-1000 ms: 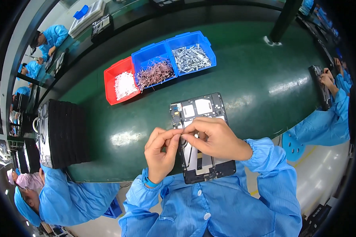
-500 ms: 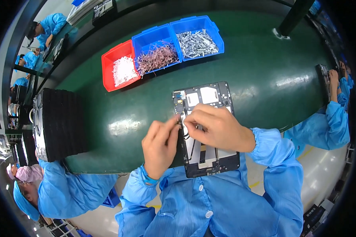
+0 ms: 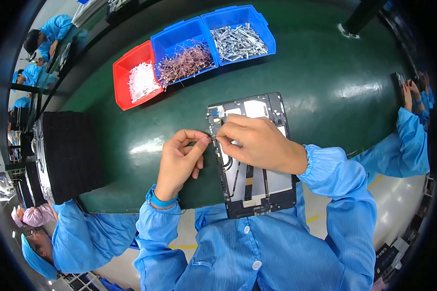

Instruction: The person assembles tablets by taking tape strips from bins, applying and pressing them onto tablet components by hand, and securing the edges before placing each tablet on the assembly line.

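An opened tablet (image 3: pixel 272 191) lies at the near edge of the green bench, its back off and its boards, dark ribbon cables and pale inner plates showing. My right hand (image 3: pixel 260 145) reaches over its upper left part, thumb and forefinger pinched at the tablet's left edge. Just outside that edge, my left hand (image 3: pixel 177 160) pinches with thumb and forefinger, the other fingers curled. The two pinches almost meet. Whatever lies between the fingertips is too small to make out. A blue band circles my left wrist.
Beyond the tablet stand a red bin (image 3: pixel 123 92) of small white pieces, a blue bin (image 3: pixel 167 39) of thin brownish wires and another blue bin (image 3: pixel 228 18) of silvery parts. A tall black stack (image 3: pixel 70 155) rises at the left. Co-workers sit at both sides.
My left hand has moved a little left, off the tablet, its fingers now turned toward the edge. My right hand has shifted slightly up and left. The head view has tilted a little.
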The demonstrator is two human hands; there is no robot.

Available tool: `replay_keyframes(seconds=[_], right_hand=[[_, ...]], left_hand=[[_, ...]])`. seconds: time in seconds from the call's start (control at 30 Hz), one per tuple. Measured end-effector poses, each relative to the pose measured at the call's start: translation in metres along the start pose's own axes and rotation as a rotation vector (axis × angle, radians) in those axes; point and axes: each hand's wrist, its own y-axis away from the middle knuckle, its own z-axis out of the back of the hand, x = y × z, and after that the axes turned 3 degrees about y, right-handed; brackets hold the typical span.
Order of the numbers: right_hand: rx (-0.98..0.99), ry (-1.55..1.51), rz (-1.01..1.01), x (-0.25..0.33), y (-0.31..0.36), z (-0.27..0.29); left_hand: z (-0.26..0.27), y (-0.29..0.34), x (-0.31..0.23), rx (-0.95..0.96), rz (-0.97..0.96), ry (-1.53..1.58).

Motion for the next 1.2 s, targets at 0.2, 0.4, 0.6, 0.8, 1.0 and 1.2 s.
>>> replay_keyframes(seconds=[0.2, 0.4, 0.6, 0.8, 1.0, 1.2], right_hand=[[-0.021, 0.077, 0.047, -0.002, -0.001, -0.001], [-0.027, 0.099, 0.052, -0.004, 0.002, -0.003], [-0.031, 0.096, 0.068, -0.006, 0.003, -0.004], [-0.053, 0.126, 0.100, -0.006, 0.003, -0.004], [-0.066, 0.145, 0.108, -0.008, 0.003, -0.006], [-0.063, 0.155, 0.105, -0.008, 0.004, -0.005]], left_hand=[[0.000, -0.006, -0.002, 0.025, 0.018, -0.025], [-0.003, -0.005, -0.005, 0.009, 0.047, -0.066], [-0.005, -0.005, -0.005, -0.009, 0.033, -0.078], [-0.006, -0.006, -0.005, -0.012, 0.024, -0.091], [-0.005, -0.008, -0.006, -0.005, 0.020, -0.096], [-0.010, -0.009, -0.007, -0.026, 0.020, -0.095]])
